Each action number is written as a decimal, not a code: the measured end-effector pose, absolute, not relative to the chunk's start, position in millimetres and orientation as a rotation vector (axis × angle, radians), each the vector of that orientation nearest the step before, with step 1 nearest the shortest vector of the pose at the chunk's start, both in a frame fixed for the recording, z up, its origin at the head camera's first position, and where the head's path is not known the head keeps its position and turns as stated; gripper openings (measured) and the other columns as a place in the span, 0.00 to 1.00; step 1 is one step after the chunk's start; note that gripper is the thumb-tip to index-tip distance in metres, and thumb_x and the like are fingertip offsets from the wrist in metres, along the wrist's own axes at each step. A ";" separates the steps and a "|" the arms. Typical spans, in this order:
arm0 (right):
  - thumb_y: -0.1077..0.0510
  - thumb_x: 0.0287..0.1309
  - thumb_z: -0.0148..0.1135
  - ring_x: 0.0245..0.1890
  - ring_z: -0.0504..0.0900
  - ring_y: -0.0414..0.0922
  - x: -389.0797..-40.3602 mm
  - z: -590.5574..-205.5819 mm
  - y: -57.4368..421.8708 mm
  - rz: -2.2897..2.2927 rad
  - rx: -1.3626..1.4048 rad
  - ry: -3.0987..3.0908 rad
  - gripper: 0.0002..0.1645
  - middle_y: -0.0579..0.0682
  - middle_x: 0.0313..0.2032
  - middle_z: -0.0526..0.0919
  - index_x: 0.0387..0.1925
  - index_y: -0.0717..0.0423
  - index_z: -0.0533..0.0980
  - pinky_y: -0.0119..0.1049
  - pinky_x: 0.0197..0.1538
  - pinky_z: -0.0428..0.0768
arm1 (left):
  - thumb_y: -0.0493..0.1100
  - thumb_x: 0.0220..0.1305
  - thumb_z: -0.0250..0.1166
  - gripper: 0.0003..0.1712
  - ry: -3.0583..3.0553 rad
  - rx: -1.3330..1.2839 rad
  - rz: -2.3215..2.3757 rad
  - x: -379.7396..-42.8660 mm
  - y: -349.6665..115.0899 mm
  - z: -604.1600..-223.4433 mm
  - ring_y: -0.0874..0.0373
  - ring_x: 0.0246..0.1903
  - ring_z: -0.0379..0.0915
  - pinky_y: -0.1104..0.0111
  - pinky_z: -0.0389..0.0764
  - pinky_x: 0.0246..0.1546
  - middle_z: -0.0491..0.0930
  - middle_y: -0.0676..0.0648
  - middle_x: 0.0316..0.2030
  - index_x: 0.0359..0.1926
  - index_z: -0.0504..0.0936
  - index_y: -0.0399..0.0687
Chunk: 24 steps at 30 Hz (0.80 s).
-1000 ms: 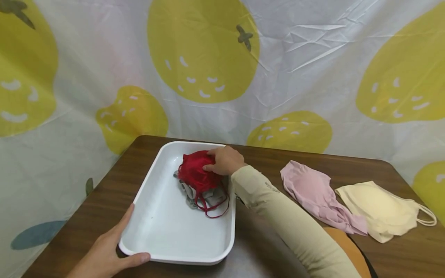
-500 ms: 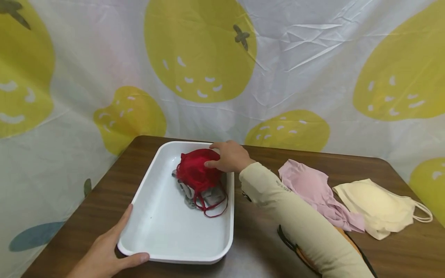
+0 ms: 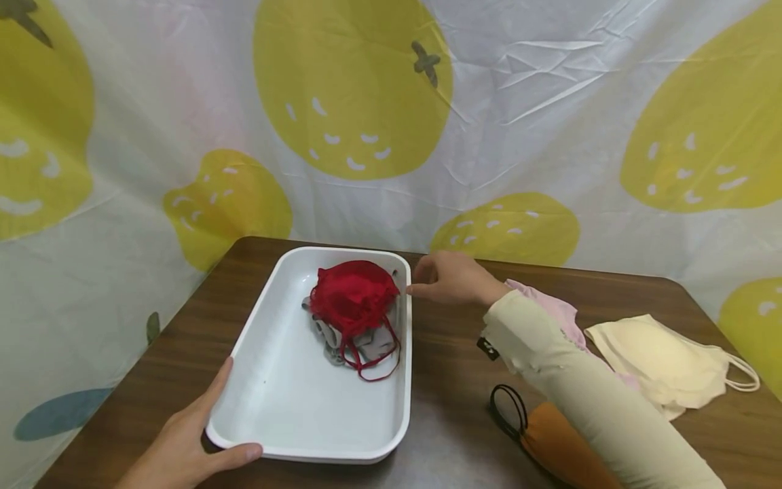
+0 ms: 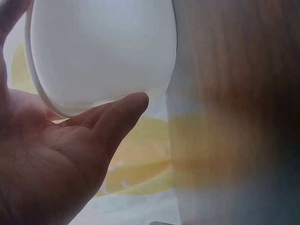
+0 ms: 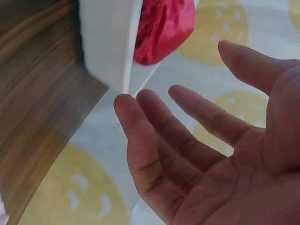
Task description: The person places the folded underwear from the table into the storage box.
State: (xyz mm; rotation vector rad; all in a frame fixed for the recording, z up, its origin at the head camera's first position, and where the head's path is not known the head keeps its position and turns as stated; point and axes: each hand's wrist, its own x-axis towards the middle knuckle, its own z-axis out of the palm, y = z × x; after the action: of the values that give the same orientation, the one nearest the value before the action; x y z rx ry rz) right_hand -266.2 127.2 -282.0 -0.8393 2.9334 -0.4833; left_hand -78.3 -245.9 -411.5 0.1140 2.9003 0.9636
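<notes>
My left hand [image 3: 189, 435] holds the near left corner of a white tray [image 3: 244, 339], its thumb along the front side and its fingers along the left side. The left wrist view shows that thumb against the tray's outer wall. Inside the tray, toward the back right, a red bra [image 3: 353, 293] with thin straps lies on top of a grey garment [image 3: 375, 343], which is partly covered. Just beyond the tray's right rim is my right hand [image 3: 455, 277], holding nothing. Its fingers [image 5: 178, 145] are loosely bent and spread apart in the right wrist view.
On the table's [image 3: 452, 380] right side lie a cream bra [image 3: 660, 360] and a pink bra [image 3: 550, 309], partly hidden by my right sleeve. Nearer me is an orange piece [image 3: 559, 441] with black loops. A lemon-print curtain [image 3: 379, 210] hangs behind the table.
My right hand has let go of the red bra and moved right, out over the tray's rim. The orange piece's black loops have come into view. My left hand stays on the tray.
</notes>
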 end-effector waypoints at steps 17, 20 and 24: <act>0.45 0.65 0.64 0.33 0.83 0.42 -260.4 -295.1 234.8 -0.681 -0.601 2.894 0.25 0.54 0.39 0.87 0.53 0.59 0.80 0.38 0.35 0.81 | 0.62 0.50 0.76 0.74 2.935 0.133 0.941 -77.2 -246.1 -411.4 0.29 0.67 0.66 0.38 0.74 0.59 0.58 0.28 0.74 0.81 0.33 0.50; 0.47 0.64 0.65 0.29 0.82 0.40 -260.0 -301.1 251.6 -0.695 -0.589 2.922 0.22 0.53 0.34 0.88 0.50 0.60 0.81 0.36 0.31 0.79 | 0.62 0.49 0.77 0.74 2.955 0.150 0.948 -77.2 -245.6 -411.7 0.30 0.66 0.67 0.38 0.75 0.59 0.58 0.28 0.74 0.81 0.34 0.50; 0.46 0.63 0.66 0.29 0.82 0.41 -261.7 -309.2 269.5 -0.678 -0.534 2.960 0.23 0.53 0.35 0.88 0.51 0.59 0.81 0.35 0.31 0.79 | 0.62 0.50 0.77 0.74 2.954 0.151 0.954 -76.6 -245.5 -411.6 0.30 0.66 0.67 0.38 0.75 0.59 0.58 0.29 0.74 0.81 0.34 0.49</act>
State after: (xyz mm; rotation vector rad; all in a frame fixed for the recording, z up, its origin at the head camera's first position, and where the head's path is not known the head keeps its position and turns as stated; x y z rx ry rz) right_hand -261.7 269.5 -309.2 -0.5343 2.9603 -0.6784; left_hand -76.6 -245.5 -411.6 0.1506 2.9543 0.9536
